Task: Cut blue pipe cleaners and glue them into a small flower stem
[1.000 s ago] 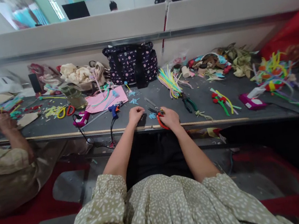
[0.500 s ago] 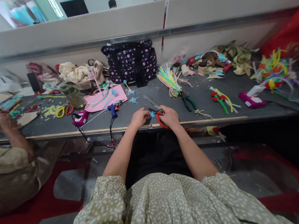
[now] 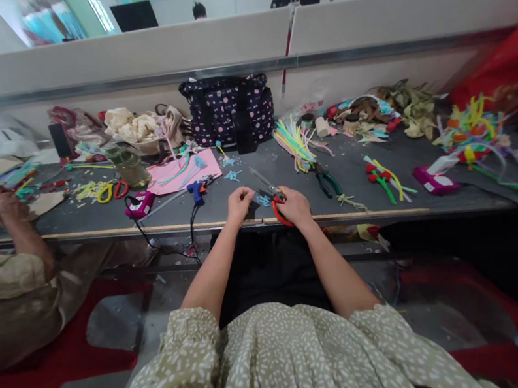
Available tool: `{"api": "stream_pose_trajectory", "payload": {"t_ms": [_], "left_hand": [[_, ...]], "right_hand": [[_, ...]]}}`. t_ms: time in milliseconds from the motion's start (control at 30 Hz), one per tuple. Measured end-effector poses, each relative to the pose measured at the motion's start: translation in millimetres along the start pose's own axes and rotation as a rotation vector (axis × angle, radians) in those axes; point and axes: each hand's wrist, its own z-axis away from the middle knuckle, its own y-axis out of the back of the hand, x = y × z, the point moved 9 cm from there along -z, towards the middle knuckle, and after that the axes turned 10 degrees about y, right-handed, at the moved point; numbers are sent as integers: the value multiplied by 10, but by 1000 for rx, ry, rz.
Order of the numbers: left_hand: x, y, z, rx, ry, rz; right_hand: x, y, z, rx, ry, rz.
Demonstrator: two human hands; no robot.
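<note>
Along the desk's [image 3: 215, 213] near edge, the right hand [image 3: 297, 206] grips orange-handled scissors [image 3: 281, 214], blades parted. To its left, the left hand [image 3: 240, 206] has fingertips pressed together; I cannot tell on what. Blue scraps [image 3: 263, 200] lie between them.

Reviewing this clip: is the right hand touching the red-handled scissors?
Touching. The head view shows the right hand with its grip on the red-handled scissors, fingers against the handle with no gap.

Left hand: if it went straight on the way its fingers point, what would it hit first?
The left hand would probably meet the scissors first, though blue scraps lie close by and depth is unclear.
</note>
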Motion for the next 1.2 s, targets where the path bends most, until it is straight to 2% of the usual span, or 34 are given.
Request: {"api": "stream_pose_trajectory", "payload": {"t_ms": [233, 367, 467, 567, 633, 700, 767, 900, 967, 1133, 1200], "left_hand": [[-71, 111, 63, 94, 113, 318], [-64, 141, 109, 144, 57, 285], [-16, 169, 138, 112, -10, 91], [82, 85, 184, 2, -127, -392], [104, 32, 212, -37, -177, -622], [88, 2, 210, -56, -166, -697], [62, -21, 185, -67, -134, -679], [50, -27, 137, -45, -111, -585], [29, 2, 128, -40, -64, -451], [-113, -12, 168, -169, 229, 471], [-91, -49, 196, -204, 282, 658]], "right_hand": [[-20, 112, 114, 68, -38, -63], [-64, 153, 155, 103, -32, -90], [-41, 128, 147, 86, -61, -81], [-27, 77, 130, 48, -76, -81], [-34, 50, 124, 30, -75, -78], [-42, 34, 124, 19, -75, -71], [-44, 26, 126, 15, -77, -68], [-44, 46, 140, 33, -64, -91], [-46, 70, 154, 52, -51, -113], [-60, 118, 180, 93, -29, -167], [-63, 124, 181, 102, -28, -187]]}}
